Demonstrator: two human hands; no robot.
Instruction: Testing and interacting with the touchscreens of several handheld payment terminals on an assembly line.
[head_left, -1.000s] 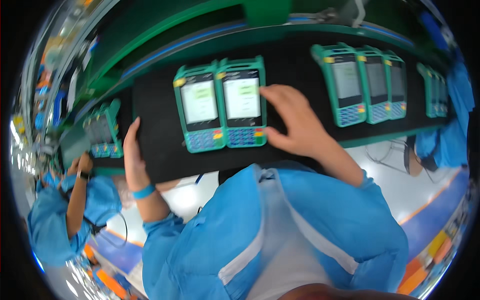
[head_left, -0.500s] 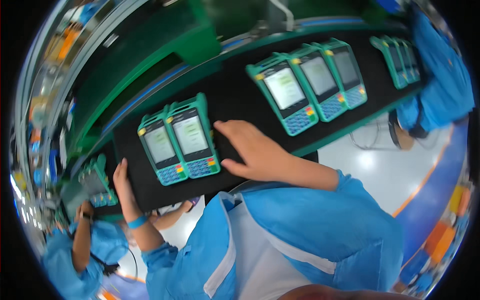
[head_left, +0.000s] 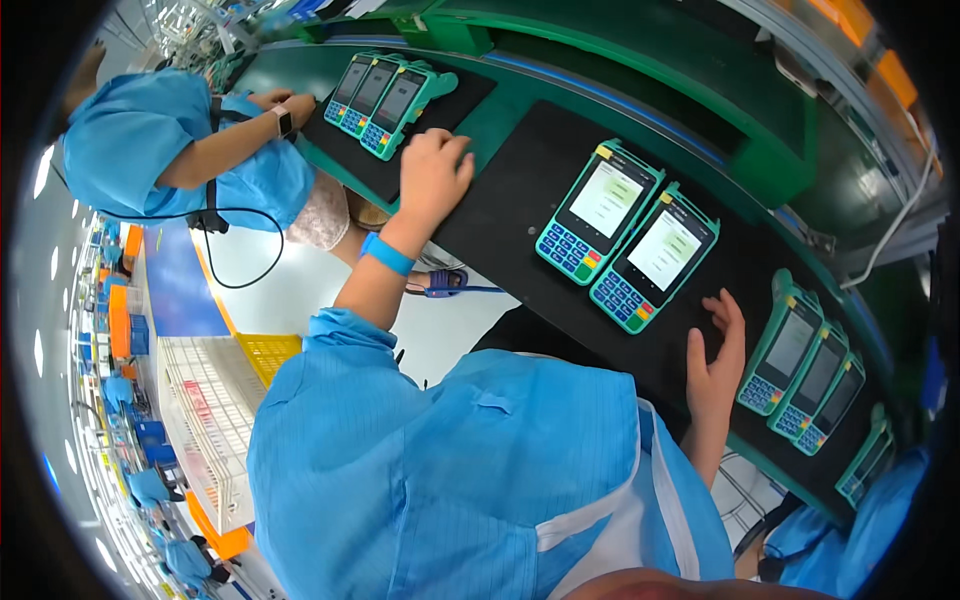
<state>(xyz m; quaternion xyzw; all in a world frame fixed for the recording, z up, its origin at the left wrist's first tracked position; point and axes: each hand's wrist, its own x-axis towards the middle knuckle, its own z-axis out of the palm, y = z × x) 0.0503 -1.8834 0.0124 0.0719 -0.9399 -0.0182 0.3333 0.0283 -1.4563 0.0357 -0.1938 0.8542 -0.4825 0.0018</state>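
Two green-cased payment terminals with lit screens and blue keypads, a left one (head_left: 603, 205) and a right one (head_left: 660, 262), lie side by side before me on a black mat (head_left: 500, 215). My left hand (head_left: 432, 178), a blue band on its wrist, is stretched out to the left. Its slightly bent fingers are beside the nearest of three dark-screened terminals (head_left: 393, 108); whether they touch it I cannot tell. I see nothing held in it. Just right of the lit pair hovers my right hand (head_left: 718, 350), fingers apart and empty.
A co-worker in blue (head_left: 190, 150) has both hands by the left-hand terminals. Three more terminals (head_left: 800, 370) stand to the right, near another blue sleeve (head_left: 860, 530). A green frame (head_left: 640, 110) runs along the bench's back. White wire basket (head_left: 205, 420) at lower left.
My view has swung left. My left hand has moved from beside the lit pair to the left-hand terminals. My right hand stays beside the pair, which still lies on the mat.
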